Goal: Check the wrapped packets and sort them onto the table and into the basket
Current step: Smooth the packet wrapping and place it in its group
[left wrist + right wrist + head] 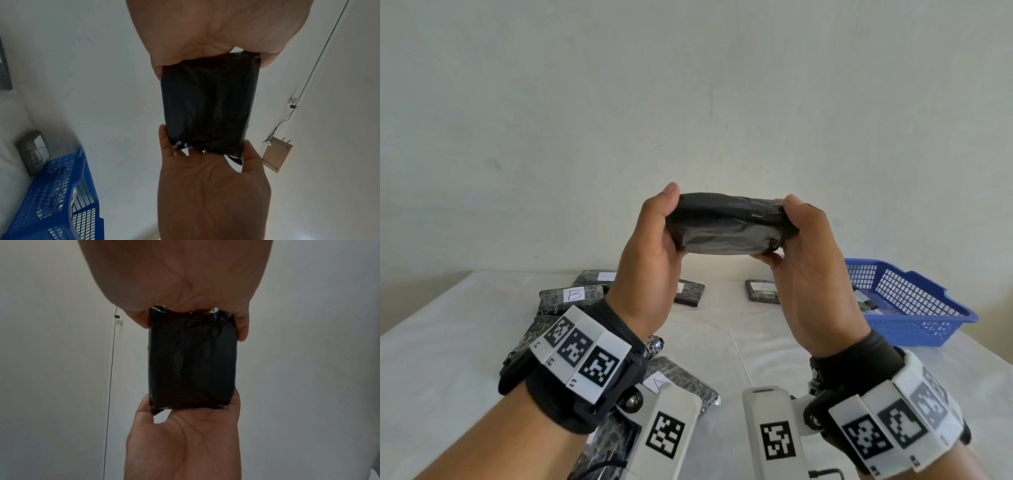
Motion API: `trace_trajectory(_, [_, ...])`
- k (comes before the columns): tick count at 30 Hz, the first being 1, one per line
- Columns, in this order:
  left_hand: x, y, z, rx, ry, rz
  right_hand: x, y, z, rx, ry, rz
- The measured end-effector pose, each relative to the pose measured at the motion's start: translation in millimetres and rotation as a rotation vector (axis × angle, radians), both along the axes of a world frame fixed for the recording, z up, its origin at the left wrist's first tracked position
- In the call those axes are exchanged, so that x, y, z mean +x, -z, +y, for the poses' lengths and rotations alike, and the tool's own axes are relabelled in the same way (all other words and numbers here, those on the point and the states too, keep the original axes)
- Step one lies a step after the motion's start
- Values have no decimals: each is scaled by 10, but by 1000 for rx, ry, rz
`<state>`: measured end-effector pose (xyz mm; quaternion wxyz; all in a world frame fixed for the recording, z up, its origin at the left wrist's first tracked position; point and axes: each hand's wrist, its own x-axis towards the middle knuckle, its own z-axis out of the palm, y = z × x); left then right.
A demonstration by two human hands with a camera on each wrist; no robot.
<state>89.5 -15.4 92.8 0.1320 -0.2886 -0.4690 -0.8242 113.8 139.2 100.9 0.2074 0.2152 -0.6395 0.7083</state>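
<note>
- Right now the person holds one black packet (726, 224) up in the air, high above the table (448, 342), with a hand at each short end.
- The left hand (650, 260) has its thumb on top of the packet's end and its fingers curled round underneath, so it grips that end.
- The right hand (810, 270) does the same at the other end, thumb on top and fingers tucked below.
- In the left wrist view the fingers of both hands lie close together and bent, not spread wide, and only their tips press on the wrap.
- The wrap looks thin, shiny and crinkly, so it may be slippery. If one hand lets go too soon, the packet could swing down and fall onto the packets below.
- The wrap is torn and loose at the right hand's end. A hard pull or squeeze could rip it more.
- No letter shows on the sides of this packet that can be seen. If the person does not turn it to find a label, it might go to the wrong place.
- On the table under the held packet lie more packets, and one of them, a packet marked B (571, 296), sits to the left.
- The blue basket (914, 301) stands on the table to the right of the held packet and lower down, with at least one packet inside it.
- A careless toss at the basket could hit the rim and bounce out.
</note>
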Motion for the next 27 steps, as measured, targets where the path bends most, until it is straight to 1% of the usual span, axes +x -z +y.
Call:
trace_trajectory(3, [-22,-3,-14,-27,-19,3,-4,-8,24,4,-21,-52])
trace_trajectory(5, [-30,3,-26,-93,-35,3,-9,-18,17,-18,-28,-78])
trace_trajectory(7, [-28,3,-11,-182,-63,9,-12,-29,0,-46,8,-119])
trace_trajectory(10, [-4,8,16,-209,-56,-5,-18,-43,-24,-57,64,-148])
trace_trajectory(14, [19,17,26,-282,-98,-3,-14,-43,-50,45,104,-91])
trace_trajectory(18, [46,-5,8,-400,-119,-59,-38,-70,-13,117,142,-159])
trace_trajectory(20, [47,6,4,-384,-184,-45,-16,-94,-10,188,154,-168])
trace_trajectory(22, [58,4,14,-333,-242,-33,12,-95,-19,180,178,-131])
trace_trajectory(25, [101,-53,31,-278,-212,-112,34,-73,-47,66,195,-96])
trace_trajectory(27, [110,-72,31,-267,-177,-163,38,-48,-67,21,197,-115])
